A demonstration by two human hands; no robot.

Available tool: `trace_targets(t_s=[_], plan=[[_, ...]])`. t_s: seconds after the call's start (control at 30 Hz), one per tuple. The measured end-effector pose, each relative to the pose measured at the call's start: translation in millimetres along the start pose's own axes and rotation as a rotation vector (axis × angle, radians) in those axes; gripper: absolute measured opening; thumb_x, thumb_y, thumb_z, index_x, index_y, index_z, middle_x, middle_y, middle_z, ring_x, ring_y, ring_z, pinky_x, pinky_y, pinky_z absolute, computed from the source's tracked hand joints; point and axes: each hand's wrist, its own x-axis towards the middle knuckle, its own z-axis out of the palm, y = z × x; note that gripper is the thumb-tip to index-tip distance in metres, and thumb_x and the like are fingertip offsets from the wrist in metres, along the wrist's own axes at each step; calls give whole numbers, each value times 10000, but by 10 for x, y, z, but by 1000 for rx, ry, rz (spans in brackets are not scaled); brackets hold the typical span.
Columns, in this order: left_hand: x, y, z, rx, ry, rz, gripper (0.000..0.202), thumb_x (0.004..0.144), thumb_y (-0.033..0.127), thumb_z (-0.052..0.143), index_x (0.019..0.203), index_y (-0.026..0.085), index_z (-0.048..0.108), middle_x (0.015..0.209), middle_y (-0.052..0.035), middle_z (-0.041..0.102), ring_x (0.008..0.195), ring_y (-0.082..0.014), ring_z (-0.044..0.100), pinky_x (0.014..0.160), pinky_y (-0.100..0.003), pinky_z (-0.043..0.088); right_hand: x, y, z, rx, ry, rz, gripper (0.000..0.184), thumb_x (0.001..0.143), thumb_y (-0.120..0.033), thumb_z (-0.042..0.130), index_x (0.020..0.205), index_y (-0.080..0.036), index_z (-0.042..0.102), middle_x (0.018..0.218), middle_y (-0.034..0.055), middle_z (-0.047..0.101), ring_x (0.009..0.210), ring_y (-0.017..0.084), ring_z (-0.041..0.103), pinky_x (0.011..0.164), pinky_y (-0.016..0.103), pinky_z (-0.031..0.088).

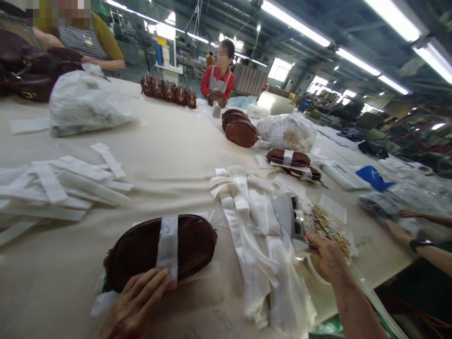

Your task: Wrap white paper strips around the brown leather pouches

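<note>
A dark brown oval leather bag (pixel 141 247) lies in front of me, with a white strip (pixel 168 245) wrapped around its middle. My left hand (pixel 141 299) rests on the bag's near edge, its outstretched fingertips pressing the strip's lower end. To the right, my right hand (pixel 328 259) has thumb and fingers pinched together beside a grey tape dispenser (pixel 287 214); what is between them is too small to make out. Long white strips (pixel 243 221) lie in a loose pile between the bag and the dispenser. Gold-coloured metal pieces (pixel 325 226) are heaped just beyond my right fingers.
More white strips (pixel 63 183) spread at left, near a stuffed plastic bag (pixel 84 101). Wrapped brown bags (pixel 289 160) and a bulging clear sack (pixel 287 132) stand farther back. Two people are across the table; another person's hands (pixel 400 230) work at right.
</note>
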Motion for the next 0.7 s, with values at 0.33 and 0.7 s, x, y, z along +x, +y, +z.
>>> trace_targets(t_s=[0.33,0.7], plan=[[-92,32,99,-21,48,-86,461,888,2,339,1205,238,576,1008,-30,688,980,-154,612,899,-260,434,-746,169,-309,119,196,45,408,490,-539,755,688,-203,635,746,54,670,707,219,634,602,356,527],[-65,12,67,13,13,-38,364,890,12,356,1093,163,618,1018,-65,679,999,-170,596,893,-286,447,-801,232,-456,-366,92,129,302,431,-492,716,569,-229,658,491,26,626,453,199,538,409,308,400]])
